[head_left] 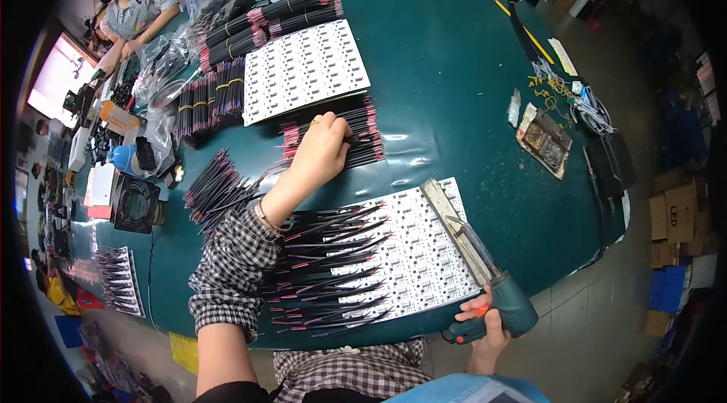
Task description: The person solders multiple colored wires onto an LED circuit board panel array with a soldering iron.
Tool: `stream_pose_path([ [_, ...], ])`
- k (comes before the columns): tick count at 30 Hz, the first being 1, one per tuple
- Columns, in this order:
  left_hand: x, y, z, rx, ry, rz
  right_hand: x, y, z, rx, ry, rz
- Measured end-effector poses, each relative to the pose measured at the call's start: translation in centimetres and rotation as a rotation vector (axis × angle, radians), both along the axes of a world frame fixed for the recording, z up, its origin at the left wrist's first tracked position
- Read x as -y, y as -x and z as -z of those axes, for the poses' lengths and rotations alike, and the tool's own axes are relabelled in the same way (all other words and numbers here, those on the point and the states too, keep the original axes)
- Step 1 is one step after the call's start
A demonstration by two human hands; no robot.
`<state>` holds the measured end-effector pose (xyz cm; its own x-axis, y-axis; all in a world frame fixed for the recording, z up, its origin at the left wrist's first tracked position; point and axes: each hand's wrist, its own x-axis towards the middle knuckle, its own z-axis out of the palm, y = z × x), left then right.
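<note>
My left hand [324,147] rests on a pile of black wires [365,138] with red ends, its fingers curled down; what is between the fingertips is hidden. In my right hand [492,333] is a green pistol-grip soldering gun [516,306]. Its long metal front [458,232] points up and left, over the right part of a white circuit board panel [415,263]. Rows of black wires [326,274] lie across that panel's left side and stick out past its edge. Left of my checked sleeve is a loose heap of similar wires [219,189].
Beyond my left hand lies a stack of white board panels [303,70], beside banded wire bundles [208,104]. A burnt-looking tray [544,142] and tangled cables [591,111] lie at the right. A small fan [136,204] stands at the left. Two people are across the table [447,47].
</note>
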<state>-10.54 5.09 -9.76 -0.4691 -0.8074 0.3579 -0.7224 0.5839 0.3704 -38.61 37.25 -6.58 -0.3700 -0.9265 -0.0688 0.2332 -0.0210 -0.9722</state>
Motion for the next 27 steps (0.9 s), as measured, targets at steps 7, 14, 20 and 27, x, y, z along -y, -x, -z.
stream_pose_path([
  [7,-0.7,-0.4,0.5,-0.205,0.025,-0.011,-0.1,-0.5,-0.2,-0.003,-0.042,0.031],
  [14,-1.2,-1.3,-0.9,-0.314,0.232,-0.112,-0.1,-1.2,-0.8,0.017,-0.069,0.041],
  [20,-4.8,-3.0,-1.5,-0.665,0.137,-0.205,-0.1,-1.7,-1.1,0.055,-0.107,0.046],
  [27,-3.6,-6.1,-3.5,-0.960,0.216,-0.228,-0.2,-2.1,-2.1,0.010,-0.116,0.039],
])
